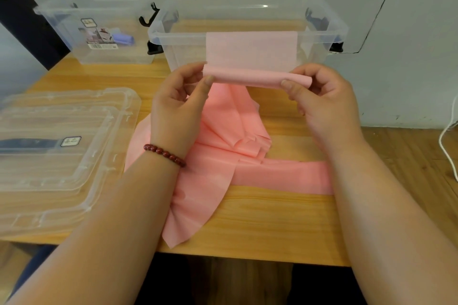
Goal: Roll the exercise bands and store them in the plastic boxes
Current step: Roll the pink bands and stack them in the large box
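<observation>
1. Counting one pink band, held just in front of the near box. The left hand and right hand each pinch an end of the started roll in a tight grip, and the rest trails down on the counter.
2. Two clear boxes. The second box is left of the near box, with one purple roll inside.
3. Lid stack front-left of the near box, can't tell how many.
4. Wooden counter, pale wall behind the near box.
</observation>
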